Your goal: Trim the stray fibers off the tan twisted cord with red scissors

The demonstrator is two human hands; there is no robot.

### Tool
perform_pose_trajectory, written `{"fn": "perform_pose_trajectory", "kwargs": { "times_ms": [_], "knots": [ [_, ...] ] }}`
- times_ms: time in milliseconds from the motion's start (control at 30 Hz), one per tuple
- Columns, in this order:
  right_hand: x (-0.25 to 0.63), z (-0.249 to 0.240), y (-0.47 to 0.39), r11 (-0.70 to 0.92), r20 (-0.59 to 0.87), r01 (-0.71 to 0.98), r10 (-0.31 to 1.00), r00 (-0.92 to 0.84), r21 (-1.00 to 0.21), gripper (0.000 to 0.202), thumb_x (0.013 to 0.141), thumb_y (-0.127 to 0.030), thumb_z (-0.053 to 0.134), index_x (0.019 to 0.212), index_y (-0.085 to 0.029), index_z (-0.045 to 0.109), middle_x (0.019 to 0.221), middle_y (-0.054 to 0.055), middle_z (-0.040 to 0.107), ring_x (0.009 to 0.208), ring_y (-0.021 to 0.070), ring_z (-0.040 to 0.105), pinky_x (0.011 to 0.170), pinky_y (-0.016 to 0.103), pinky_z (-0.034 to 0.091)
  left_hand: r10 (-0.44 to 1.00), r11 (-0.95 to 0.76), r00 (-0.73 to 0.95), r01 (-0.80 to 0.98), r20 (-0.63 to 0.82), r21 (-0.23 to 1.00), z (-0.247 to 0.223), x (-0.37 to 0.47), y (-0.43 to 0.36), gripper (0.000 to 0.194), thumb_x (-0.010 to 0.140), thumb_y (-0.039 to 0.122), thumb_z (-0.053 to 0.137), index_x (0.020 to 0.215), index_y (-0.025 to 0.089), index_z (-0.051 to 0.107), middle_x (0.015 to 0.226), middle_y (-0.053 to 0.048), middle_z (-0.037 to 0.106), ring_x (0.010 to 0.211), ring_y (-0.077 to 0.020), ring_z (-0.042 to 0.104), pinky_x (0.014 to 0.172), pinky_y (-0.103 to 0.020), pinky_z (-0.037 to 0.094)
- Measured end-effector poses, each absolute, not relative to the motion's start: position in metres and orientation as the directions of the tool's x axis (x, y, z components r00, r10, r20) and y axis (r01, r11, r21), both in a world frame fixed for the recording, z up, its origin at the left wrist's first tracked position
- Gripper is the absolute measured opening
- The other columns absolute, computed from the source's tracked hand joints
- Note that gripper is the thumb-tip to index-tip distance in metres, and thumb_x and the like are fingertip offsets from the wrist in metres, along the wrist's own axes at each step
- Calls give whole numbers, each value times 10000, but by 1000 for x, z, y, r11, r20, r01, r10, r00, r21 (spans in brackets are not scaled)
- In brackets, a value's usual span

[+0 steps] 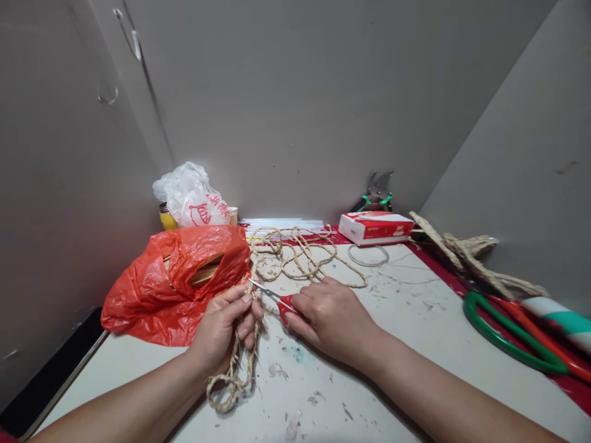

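My left hand (pixel 231 320) pinches a braided straw rope (pixel 253 363) between thumb and fingers. Part of the rope hangs below in a loop near the front of the table; the rest lies in loose coils behind my hands. Frayed fibre ends stick out along the held part. In my right hand (pixel 327 311) are small scissors (pixel 284 304) with red handles, my fingers wrapped around them. Their blades point left, with the tips at the rope just above my left fingertips. Whether the blades touch the rope I cannot tell.
A red plastic bag (pixel 152 289) with wooden-looking pieces inside lies left. Behind stand a white plastic bag (pixel 189 194), clear sticks (pixel 286 224), a tissue pack (pixel 376 227) and pruning shears (pixel 376 191). Large green-and-orange handles (pixel 512 332) and straw braids (pixel 480 252) lie right.
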State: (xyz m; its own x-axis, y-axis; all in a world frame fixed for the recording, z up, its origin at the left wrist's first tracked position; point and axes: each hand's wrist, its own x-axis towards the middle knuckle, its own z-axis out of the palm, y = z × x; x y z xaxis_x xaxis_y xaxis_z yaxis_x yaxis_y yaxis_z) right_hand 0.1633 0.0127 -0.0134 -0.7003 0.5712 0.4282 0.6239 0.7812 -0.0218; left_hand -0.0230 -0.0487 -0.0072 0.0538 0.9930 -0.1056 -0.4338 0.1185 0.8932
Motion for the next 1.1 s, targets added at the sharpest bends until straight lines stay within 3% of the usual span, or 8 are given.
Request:
{"fn": "perform_pose_trajectory", "kwargs": {
  "times_ms": [200, 367, 567, 767, 867, 967, 1100],
  "knots": [
    [163, -16, 15, 781, 478, 614, 584, -656, -112, 260, 807, -335, 524, 606, -183, 590, 571, 1, 584, 561, 122, 455, 630, 285, 248, 995, 96, 33, -436, -90, 895, -8, -22, -49, 188, 838, 258, 567, 722, 118, 614, 487, 54, 423, 356, -25, 239, 349, -158, 313],
    [162, -14, 11, 771, 477, 630, 590, -652, -94, 222, 756, -390, 564, 720, -188, 649, 638, 21, 613, 642, 159, 507, 670, 306, 256, 993, 56, -81, -355, -90, 933, -12, -20, -50, 165, 793, 293, 629, 807, 129, 639, 641, 17, 573, 375, -22, 305, 360, -171, 329],
    [159, -12, 7, 740, 450, 673, 606, -656, -16, 258, 772, -429, 574, 748, -189, 665, 662, 37, 636, 660, 177, 528, 684, 323, 248, 984, 57, -154, -176, -85, 983, -10, -17, -51, 277, 764, 362, 654, 879, 110, 651, 427, 57, 471, 371, -52, 352, 386, -174, 298],
    [159, -12, 8, 766, 405, 643, 590, -699, -5, 262, 840, -327, 531, 643, -183, 624, 609, 27, 632, 584, 140, 494, 671, 312, 238, 982, 74, -153, -232, -111, 970, -11, -19, -50, 283, 761, 368, 660, 879, 113, 624, 418, 60, 480, 372, -56, 353, 391, -182, 302],
    [160, -15, 11, 774, 435, 631, 589, -681, -58, 287, 852, -316, 507, 615, -184, 601, 583, 12, 615, 560, 127, 473, 648, 297, 234, 983, 65, -149, -275, -109, 959, -13, -19, -49, 285, 772, 359, 657, 912, 117, 597, 513, 30, 576, 371, -46, 358, 387, -184, 318],
    [161, -17, 15, 763, 473, 637, 604, -641, -111, 286, 842, -329, 499, 611, -186, 588, 573, 3, 598, 555, 122, 463, 635, 287, 237, 980, 41, -174, -316, -100, 948, -12, -19, -48, 300, 768, 332, 667, 968, 136, 558, 744, -25, 685, 374, -32, 372, 380, -188, 347],
    [162, -16, 14, 752, 449, 645, 628, -636, -137, 238, 778, -371, 549, 635, -188, 602, 584, 6, 597, 577, 133, 472, 640, 289, 244, 983, 29, -157, -380, -95, 925, -11, -19, -48, 296, 778, 309, 658, 992, 141, 539, 825, -53, 707, 370, -31, 385, 371, -191, 363]
  ]
}}
